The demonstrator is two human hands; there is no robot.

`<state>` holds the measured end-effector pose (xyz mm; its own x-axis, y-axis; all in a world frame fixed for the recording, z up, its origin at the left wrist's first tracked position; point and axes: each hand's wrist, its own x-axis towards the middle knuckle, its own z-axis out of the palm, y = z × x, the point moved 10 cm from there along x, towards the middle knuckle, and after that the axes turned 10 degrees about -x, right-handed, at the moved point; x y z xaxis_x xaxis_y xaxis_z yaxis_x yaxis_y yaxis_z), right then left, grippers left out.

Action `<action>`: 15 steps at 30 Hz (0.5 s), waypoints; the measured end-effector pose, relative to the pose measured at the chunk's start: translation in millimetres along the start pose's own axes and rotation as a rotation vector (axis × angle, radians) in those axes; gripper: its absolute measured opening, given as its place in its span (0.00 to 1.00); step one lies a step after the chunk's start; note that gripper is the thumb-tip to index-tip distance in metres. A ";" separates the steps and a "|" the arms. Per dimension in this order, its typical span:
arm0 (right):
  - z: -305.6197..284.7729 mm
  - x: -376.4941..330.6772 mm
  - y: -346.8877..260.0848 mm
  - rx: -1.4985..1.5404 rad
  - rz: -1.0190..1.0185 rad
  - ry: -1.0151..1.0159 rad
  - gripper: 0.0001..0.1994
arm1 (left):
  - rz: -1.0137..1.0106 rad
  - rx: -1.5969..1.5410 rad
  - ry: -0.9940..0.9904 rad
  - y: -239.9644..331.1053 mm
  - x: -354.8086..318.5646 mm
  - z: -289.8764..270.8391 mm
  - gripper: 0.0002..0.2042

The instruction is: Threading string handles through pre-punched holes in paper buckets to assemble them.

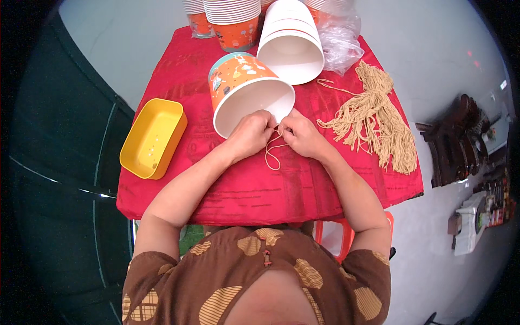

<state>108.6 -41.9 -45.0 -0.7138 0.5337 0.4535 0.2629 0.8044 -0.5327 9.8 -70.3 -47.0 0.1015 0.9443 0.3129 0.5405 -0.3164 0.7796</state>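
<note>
Now left hand (251,134), right hand (301,135) both pinch tan string (272,151) at paper cup (245,92) rim.

— Red cloth (260,189) over the table: woven, faintly sheened, creased in places.
— Orange cup (246,92) lying on its side: printed paper outside, plain matt white inside. Same paper for the white cup (290,40) behind.
— Cord (273,151) pinched between left hand (250,132) and right hand (300,135): thin beige twine, matt, softly fibrous.
— Bundle of cords (379,122) to the right: same twine, loose and rough-ended.
— Yellow tray (153,138): smooth moulded plastic, slightly glossy.
— Clear bag (341,40): thin crinkled plastic film, shiny.
</note>
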 end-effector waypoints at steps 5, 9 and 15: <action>2.0 0.3 6.4 0.054 0.091 -0.032 0.04 | 0.041 0.036 0.023 12.7 -3.2 2.6 0.02; 5.9 0.3 12.2 0.083 0.115 -0.041 0.04 | 0.044 0.175 0.036 8.8 -3.4 11.0 0.03; 5.1 0.8 13.2 0.083 0.135 -0.036 0.04 | 0.103 0.307 0.017 18.0 -2.9 16.0 0.04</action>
<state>108.2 -32.2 -55.3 -0.6989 0.6243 0.3490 0.3042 0.7011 -0.6449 32.6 -77.3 -42.5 0.1564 0.9064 0.3923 0.7553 -0.3658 0.5438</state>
